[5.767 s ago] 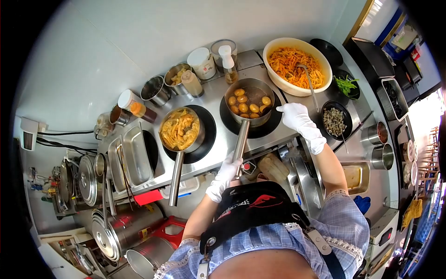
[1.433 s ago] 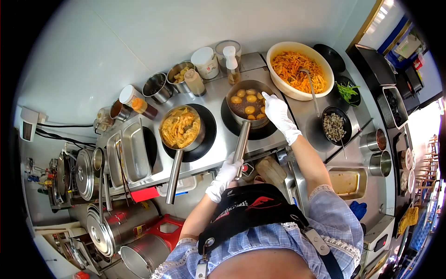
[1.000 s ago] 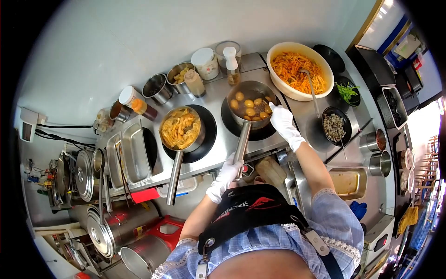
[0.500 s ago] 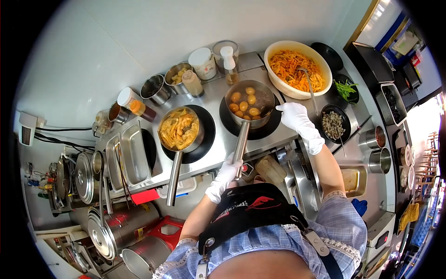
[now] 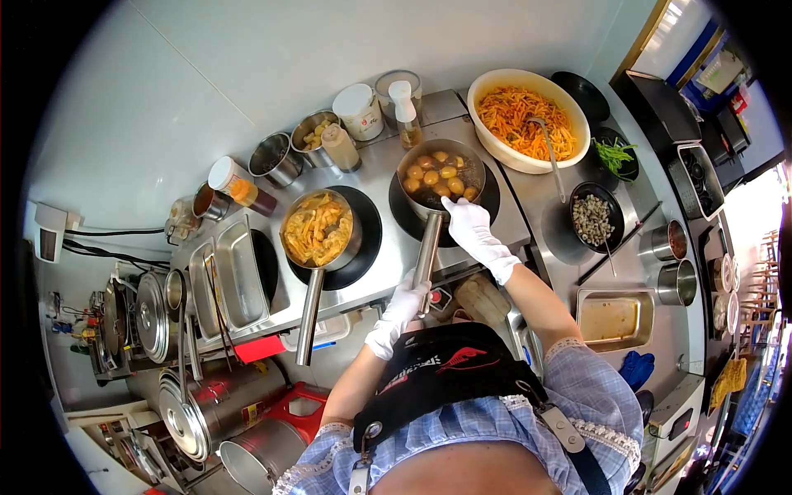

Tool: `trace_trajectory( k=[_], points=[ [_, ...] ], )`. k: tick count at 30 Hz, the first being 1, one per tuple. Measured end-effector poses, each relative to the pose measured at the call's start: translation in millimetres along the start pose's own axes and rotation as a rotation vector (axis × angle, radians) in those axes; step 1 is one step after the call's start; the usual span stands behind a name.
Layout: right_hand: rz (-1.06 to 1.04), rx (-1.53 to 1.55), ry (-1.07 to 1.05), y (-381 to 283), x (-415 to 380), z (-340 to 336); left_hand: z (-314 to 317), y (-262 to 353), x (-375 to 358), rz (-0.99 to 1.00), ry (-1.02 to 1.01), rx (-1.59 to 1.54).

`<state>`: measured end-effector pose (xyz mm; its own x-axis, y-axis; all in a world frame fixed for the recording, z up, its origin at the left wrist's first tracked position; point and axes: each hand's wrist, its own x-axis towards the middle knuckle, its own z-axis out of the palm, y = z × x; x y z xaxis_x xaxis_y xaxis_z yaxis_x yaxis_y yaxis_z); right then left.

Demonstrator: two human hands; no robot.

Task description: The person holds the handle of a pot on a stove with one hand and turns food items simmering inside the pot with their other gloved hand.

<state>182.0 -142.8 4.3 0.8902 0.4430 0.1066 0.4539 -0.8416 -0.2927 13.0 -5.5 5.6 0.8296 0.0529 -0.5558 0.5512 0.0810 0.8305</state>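
My left hand (image 5: 406,302), in a white glove, is closed round the long handle (image 5: 427,256) of a steel pot (image 5: 472,165). Several brown eggs (image 5: 449,172) lie in dark liquid in that pot, which sits on a round black burner (image 5: 490,198). At the pot's near rim is my right hand (image 5: 474,233), also gloved, its fingers pinched together. Whatever those fingers hold is too small or hidden to make out; a dark shape (image 5: 426,196) shows in the liquid beside them. To the left, a second pot (image 5: 356,239) holds yellow-orange food (image 5: 316,227).
A large cream bowl (image 5: 476,99) of shredded orange food stands at the back right. Right of it are a bowl of greens (image 5: 615,155) and a black pan of chopped pieces (image 5: 592,220). Bottles and steel pots line the wall. Steel trays (image 5: 239,272) are at left.
My right hand has moved left from beside the pot to its near rim. The eggs and the dark shape have shifted in the liquid. My left hand has stayed on the handle.
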Motion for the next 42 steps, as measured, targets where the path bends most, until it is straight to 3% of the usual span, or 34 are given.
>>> trace_trajectory(
  k=[4,8,13,20,23,32,35,42],
  points=[
    [0.063,0.033,0.125,9.3,20.7,10.7,0.8,2.4,-0.8,-0.008,-0.004,-0.046],
    [0.184,0.061,0.074,24.3,32.1,-7.6,2.4,10.4,-5.6,-0.018,-0.008,-0.052],
    [0.117,0.093,0.129,52.8,26.7,-50.0,6.3,11.0,-12.9,-0.039,0.023,0.037],
    [0.096,0.051,-0.001,66.0,5.9,-103.2,14.3,8.4,-19.4,-0.049,0.036,0.001],
    [0.077,-0.007,-0.168,59.4,1.8,-117.9,9.8,9.9,-14.2,-0.049,-0.016,-0.008],
    [0.042,-0.023,-0.347,56.6,-3.9,-87.1,2.5,0.4,-7.6,-0.032,-0.028,-0.029],
    [-0.030,0.111,-0.251,45.3,-10.3,-57.4,1.4,-6.6,-2.6,0.027,-0.023,-0.008],
    [-0.097,0.001,0.025,3.7,2.6,0.7,3.6,3.6,-9.7,-0.027,0.014,0.016]
  ],
)
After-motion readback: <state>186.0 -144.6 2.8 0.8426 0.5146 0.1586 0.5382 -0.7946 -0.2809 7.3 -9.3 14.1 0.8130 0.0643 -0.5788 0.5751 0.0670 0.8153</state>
